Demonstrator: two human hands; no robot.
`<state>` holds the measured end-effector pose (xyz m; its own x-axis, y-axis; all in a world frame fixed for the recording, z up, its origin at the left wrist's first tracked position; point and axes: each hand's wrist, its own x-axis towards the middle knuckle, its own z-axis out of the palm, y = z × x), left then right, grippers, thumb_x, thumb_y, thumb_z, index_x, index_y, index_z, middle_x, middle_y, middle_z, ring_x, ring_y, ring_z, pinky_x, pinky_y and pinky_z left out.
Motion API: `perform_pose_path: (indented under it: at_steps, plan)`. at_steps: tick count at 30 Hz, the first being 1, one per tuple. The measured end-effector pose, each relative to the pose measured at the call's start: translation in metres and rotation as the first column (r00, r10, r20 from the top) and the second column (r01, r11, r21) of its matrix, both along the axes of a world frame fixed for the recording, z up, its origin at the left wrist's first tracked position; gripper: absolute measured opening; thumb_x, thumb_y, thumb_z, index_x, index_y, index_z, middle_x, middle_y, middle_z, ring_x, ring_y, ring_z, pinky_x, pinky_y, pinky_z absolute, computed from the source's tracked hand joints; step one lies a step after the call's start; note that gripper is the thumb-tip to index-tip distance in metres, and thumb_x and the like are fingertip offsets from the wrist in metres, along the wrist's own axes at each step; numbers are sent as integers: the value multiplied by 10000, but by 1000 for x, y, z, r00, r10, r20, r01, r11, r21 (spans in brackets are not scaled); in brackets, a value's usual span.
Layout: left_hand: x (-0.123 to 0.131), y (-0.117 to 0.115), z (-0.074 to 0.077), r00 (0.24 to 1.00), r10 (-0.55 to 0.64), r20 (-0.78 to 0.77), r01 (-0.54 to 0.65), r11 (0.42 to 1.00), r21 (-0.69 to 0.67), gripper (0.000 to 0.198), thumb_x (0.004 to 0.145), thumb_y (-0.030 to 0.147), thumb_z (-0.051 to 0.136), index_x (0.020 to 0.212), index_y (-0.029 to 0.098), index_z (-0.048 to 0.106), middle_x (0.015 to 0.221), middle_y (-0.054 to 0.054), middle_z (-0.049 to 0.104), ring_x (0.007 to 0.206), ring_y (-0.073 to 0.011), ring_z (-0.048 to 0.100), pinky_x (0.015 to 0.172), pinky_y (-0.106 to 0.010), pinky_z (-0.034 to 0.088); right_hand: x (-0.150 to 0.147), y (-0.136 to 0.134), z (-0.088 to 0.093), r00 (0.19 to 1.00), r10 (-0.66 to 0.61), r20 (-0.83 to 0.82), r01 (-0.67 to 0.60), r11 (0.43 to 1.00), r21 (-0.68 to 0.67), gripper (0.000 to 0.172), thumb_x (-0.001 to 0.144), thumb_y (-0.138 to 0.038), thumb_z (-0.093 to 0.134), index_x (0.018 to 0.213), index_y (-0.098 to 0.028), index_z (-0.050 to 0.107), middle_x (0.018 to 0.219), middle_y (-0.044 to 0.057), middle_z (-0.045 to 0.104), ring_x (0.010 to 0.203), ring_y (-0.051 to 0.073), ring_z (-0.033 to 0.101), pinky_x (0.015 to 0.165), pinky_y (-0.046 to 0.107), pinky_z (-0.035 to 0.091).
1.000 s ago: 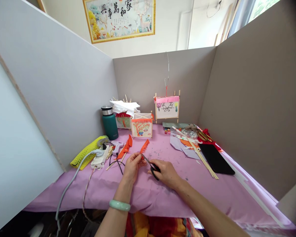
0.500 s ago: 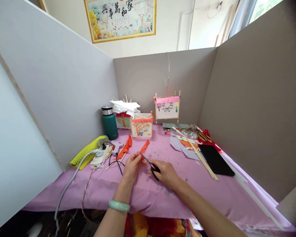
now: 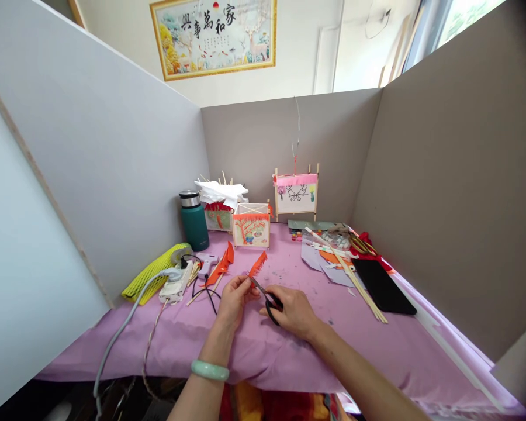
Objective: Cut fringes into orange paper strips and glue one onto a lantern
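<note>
Between the fingertips of my left hand is an orange paper strip, its edge cut into a fringe. My right hand grips black-handled scissors, whose blades meet the strip close beside my left fingers. Left of my hands lies another orange paper piece on the purple cloth. Behind them stands a stick-framed paper lantern with a painted tree and an orange fringe along its top.
On the left are a green bottle, a power strip, a glue gun and yellow netting. A pink-topped lantern hangs at the back. Wooden sticks and a black tablet-like slab lie right. Grey panels enclose the table.
The scissor handles have spread a little wider in my right hand. My left hand keeps its hold on the strip, and the whole view has shifted slightly.
</note>
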<state>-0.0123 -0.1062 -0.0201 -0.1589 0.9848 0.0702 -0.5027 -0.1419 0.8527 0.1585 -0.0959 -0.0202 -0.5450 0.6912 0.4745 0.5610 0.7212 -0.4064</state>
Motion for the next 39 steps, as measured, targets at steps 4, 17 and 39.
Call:
perform_pose_path:
  at_steps: [4, 17, 39]
  plan:
    - [0, 0, 1, 1000, 1, 1, -1, 1000, 0, 305, 573, 317, 796, 698, 137, 584, 559, -3, 639, 504, -135, 601, 540, -269, 505, -1, 0, -1, 1000, -3, 5, 3, 1000, 3, 353, 786, -444, 627, 1069, -235, 600, 920, 30, 698, 792, 188, 639, 699, 261, 430]
    - [-1, 1, -1, 1000, -6, -2, 6, 1000, 1, 289, 575, 304, 797, 686, 121, 602, 573, 1, 633, 501, -124, 586, 534, -272, 515, -3, 3, -1, 998, -16, 55, 16, 1000, -8, 329, 797, -445, 641, 1033, -217, 610, 891, 25, 701, 776, 182, 646, 662, 244, 420]
    - [-1, 1, 1, 1000, -4, -2, 4, 1000, -2, 290, 603, 320, 781, 706, 127, 590, 569, 0, 632, 495, -126, 594, 516, -262, 511, -1, 3, -5, 997, -48, 69, 47, 999, 7, 279, 804, -377, 640, 1032, -219, 610, 922, 32, 710, 814, 192, 658, 679, 254, 428]
